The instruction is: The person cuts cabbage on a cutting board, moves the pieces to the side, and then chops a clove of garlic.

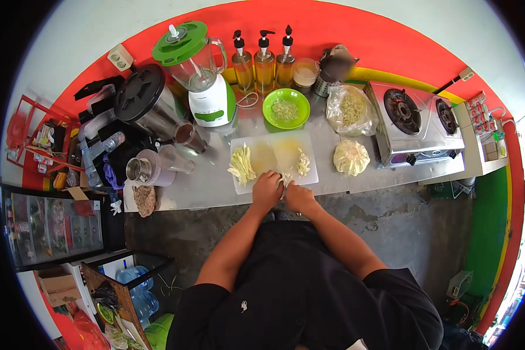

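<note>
Left hand point(267, 189): fingers clenched on a pale cabbage piece point(284, 177) at their tips
Right hand point(300, 197): fingers curled against the same piece; grip cannot be told
Cutting board point(272, 154): under both hands' fingertips
Cabbage shreds point(242, 165): just beyond the left fingers
Green bowl point(286, 108): well beyond the fingers, past the board

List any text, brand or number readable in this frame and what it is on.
Nothing is legible.
Blender base: small brand mark, too blurred to read.
Packets at far left: print too small.
Black shirt: small white emblem, no letters readable.
</note>
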`<action>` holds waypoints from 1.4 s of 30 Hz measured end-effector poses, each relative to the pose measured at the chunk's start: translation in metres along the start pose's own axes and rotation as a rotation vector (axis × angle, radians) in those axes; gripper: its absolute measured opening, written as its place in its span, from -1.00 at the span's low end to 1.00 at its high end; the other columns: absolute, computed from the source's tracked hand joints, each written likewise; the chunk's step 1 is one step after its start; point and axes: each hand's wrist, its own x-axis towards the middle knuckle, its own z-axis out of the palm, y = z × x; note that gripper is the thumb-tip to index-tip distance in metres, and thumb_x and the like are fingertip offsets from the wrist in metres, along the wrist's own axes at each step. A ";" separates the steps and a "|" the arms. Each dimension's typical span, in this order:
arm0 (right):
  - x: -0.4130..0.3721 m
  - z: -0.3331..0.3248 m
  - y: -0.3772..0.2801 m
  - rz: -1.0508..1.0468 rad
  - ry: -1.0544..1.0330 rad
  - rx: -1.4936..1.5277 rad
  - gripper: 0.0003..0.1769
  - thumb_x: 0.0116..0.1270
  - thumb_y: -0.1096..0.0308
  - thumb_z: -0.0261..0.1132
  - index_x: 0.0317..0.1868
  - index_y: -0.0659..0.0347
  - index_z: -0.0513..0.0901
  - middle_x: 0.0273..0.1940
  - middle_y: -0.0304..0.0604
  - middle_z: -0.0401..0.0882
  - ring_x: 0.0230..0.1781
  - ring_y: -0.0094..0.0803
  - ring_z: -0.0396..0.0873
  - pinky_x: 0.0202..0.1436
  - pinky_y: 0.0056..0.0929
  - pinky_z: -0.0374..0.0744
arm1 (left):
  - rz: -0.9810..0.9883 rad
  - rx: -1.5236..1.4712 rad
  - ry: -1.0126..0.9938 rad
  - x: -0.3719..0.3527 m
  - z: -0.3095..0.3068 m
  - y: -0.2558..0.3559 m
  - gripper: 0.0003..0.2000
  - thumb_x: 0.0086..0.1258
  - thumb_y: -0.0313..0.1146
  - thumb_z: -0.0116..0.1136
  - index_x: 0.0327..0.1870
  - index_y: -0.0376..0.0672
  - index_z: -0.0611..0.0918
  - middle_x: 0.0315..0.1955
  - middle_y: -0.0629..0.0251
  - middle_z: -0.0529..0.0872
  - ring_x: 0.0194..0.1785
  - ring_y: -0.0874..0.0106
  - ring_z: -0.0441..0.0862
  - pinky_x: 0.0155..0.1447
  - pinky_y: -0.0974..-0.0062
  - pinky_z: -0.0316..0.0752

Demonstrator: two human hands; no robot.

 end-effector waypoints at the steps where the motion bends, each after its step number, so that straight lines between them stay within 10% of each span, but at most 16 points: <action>1: -0.002 0.003 -0.001 0.018 0.000 -0.004 -0.54 0.37 0.17 0.27 0.06 0.39 0.42 -0.06 0.22 0.71 -0.01 0.14 0.71 0.07 -0.01 0.64 | 0.003 0.005 -0.032 0.000 -0.002 0.001 -0.87 0.27 -0.38 0.22 -0.20 -0.14 0.70 -0.23 0.26 0.66 -0.06 0.16 0.63 -0.02 0.20 0.57; 42: -0.001 -0.012 -0.009 -0.006 -0.010 0.003 -0.63 0.39 0.28 0.21 0.05 0.37 0.42 -0.01 0.29 0.68 0.06 0.13 0.68 0.17 -0.03 0.60 | -0.063 -0.007 0.077 -0.004 0.014 -0.003 -0.91 0.39 -0.40 0.15 -0.26 -0.17 0.66 -0.27 0.19 0.61 -0.10 0.09 0.58 -0.03 0.16 0.53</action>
